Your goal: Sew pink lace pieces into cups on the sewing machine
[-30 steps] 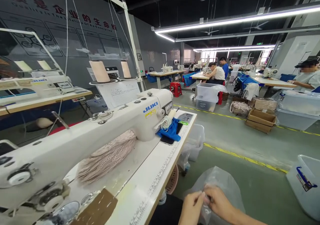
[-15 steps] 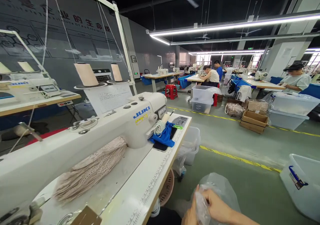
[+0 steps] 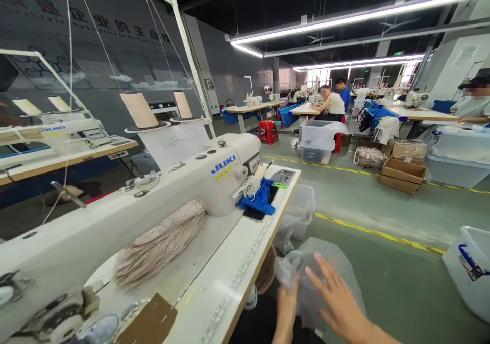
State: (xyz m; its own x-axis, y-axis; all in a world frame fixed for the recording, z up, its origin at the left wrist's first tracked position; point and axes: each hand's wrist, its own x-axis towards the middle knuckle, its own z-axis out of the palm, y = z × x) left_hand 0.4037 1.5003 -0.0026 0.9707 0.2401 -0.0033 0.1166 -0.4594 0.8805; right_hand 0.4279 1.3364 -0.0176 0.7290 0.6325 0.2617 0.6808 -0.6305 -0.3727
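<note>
A large translucent plastic bag stands low at the right of the sewing table, above my lap. My left hand is at the bag's near left side, its fingers closed on the plastic. My right hand is raised over the bag with its fingers spread, holding nothing. What is inside the bag cannot be made out. On the table, a bundle of pale patterned fabric lies under the arm of the white sewing machine.
A blue cloth and a phone lie by the machine. A pink basket and a clear bin stand beside the table. Another bin is at far right. Cardboard boxes and seated people are farther back.
My right hand has let go of the gathered plastic and opened above the bag. The bag's top has spread to the left. The view has shifted slightly.
</note>
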